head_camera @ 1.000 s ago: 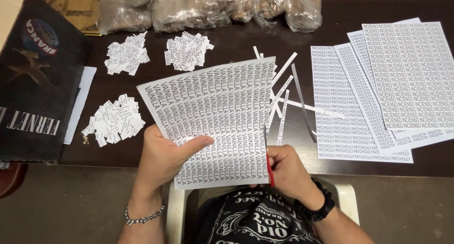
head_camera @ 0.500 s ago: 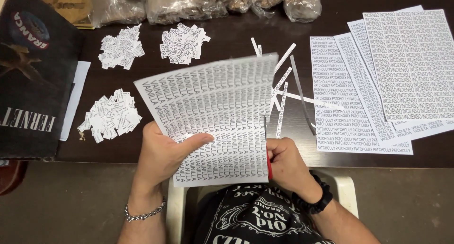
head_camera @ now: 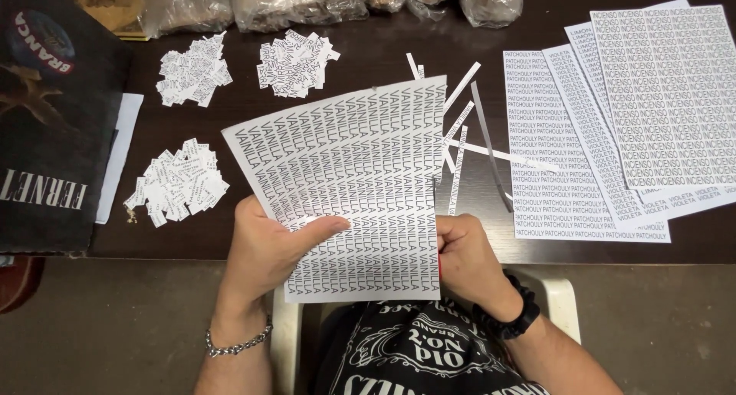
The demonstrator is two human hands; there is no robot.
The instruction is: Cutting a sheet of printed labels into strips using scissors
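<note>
left hand (head_camera: 272,245) fingers closed on the printed sheet (head_camera: 353,180), thumb across its lower left; sheet held up over the worktop (head_camera: 368,50) edge. right hand (head_camera: 468,257) grips the sheet's right edge, a bit of red showing at the fingers; cannot tell what tool. since a second ago the sheet has barely shifted, hands in the same grip. cut strips (head_camera: 468,127) beyond the right fingers, slip piles (head_camera: 180,184) left of the left hand, more sheets (head_camera: 613,134) far right

Printed sheet (head_camera: 360,173) in both hands' grip.
</note>
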